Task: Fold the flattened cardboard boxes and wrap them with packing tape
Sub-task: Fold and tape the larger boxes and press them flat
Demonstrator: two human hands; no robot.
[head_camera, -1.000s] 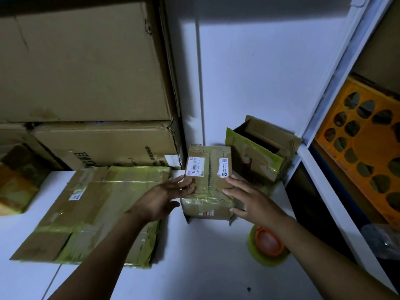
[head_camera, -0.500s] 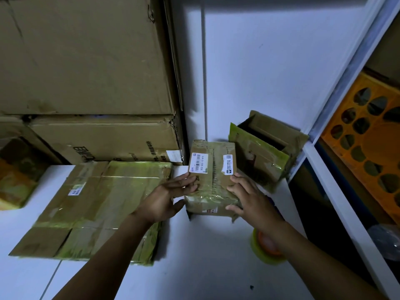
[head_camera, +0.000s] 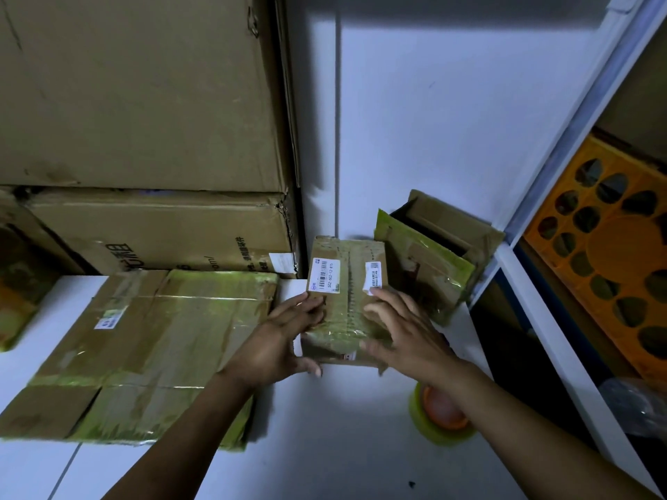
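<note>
Left hand [head_camera: 285, 341] and right hand [head_camera: 408, 337] clasp the small box [head_camera: 346, 283] mid-frame, fingers spread. Probably light, tape-slick; grip edges.

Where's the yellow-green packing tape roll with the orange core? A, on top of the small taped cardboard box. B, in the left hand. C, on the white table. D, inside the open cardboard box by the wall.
C: the yellow-green packing tape roll with the orange core lies flat on the white table.
</note>
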